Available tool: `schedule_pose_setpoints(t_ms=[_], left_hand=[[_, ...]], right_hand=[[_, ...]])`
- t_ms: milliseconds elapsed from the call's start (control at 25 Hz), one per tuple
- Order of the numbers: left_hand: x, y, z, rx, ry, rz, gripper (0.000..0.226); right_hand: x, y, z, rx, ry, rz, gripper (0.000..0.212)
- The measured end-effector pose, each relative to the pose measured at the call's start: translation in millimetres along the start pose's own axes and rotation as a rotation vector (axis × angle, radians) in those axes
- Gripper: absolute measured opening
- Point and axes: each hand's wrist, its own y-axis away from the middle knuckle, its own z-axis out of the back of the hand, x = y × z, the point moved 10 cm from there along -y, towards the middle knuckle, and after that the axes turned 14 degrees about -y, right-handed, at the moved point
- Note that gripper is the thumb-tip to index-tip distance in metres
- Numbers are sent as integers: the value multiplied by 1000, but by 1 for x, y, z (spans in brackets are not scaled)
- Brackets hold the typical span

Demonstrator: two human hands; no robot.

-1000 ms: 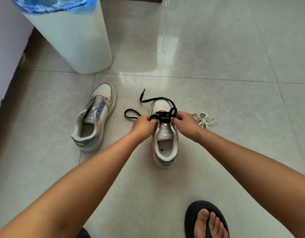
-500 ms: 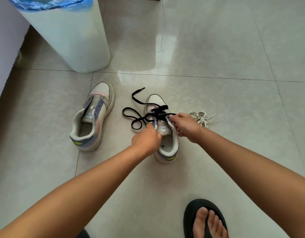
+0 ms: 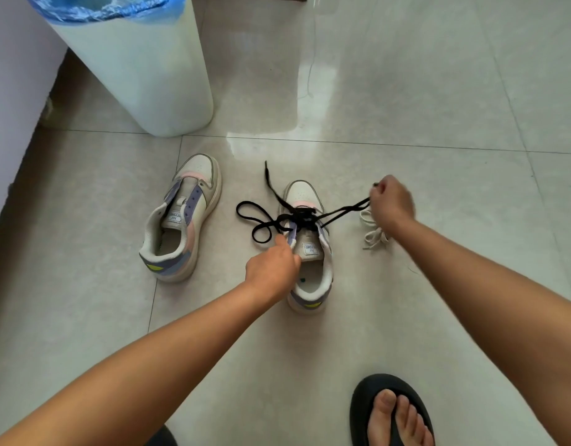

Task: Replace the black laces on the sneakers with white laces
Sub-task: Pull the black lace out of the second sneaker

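Note:
Two white sneakers with lilac and pink panels stand on the floor. The left sneaker [image 3: 181,220] has no lace. The right sneaker [image 3: 309,249] still carries a black lace [image 3: 261,220] through its front eyelets, with loose loops lying to its left. My left hand [image 3: 272,268] grips the right sneaker's left eyelet flap beside the tongue. My right hand [image 3: 392,202] pinches a strand of the black lace and holds it stretched out to the right of the shoe. A bundle of white laces [image 3: 374,233] lies on the floor just under my right hand.
A tall white bin [image 3: 139,78] with a blue liner stands at the back left, beside a pale wall [image 3: 10,91]. My foot in a black flip-flop [image 3: 390,413] is at the bottom right. The floor [image 3: 406,91] is glossy tile.
My right hand has moved from the shoe's tongue out to the right, drawing a black strand through the eyelets. My left hand has dropped lower onto the shoe's left flap.

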Motion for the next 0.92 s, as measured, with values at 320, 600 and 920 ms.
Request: schedule_pose_setpoints(t_ms=[320,600,920], left_hand=[[10,5,4,-7,-177,-57,26],[13,2,-2,-21,-96,-48,26],[23,7,-4,6,-93,-33,28]], right_hand=[[-9,-25,54,-129,482,109,23],[3,98,-103,675,-411,-418,34],[-7,-17,56,-275,-145,-211,36]])
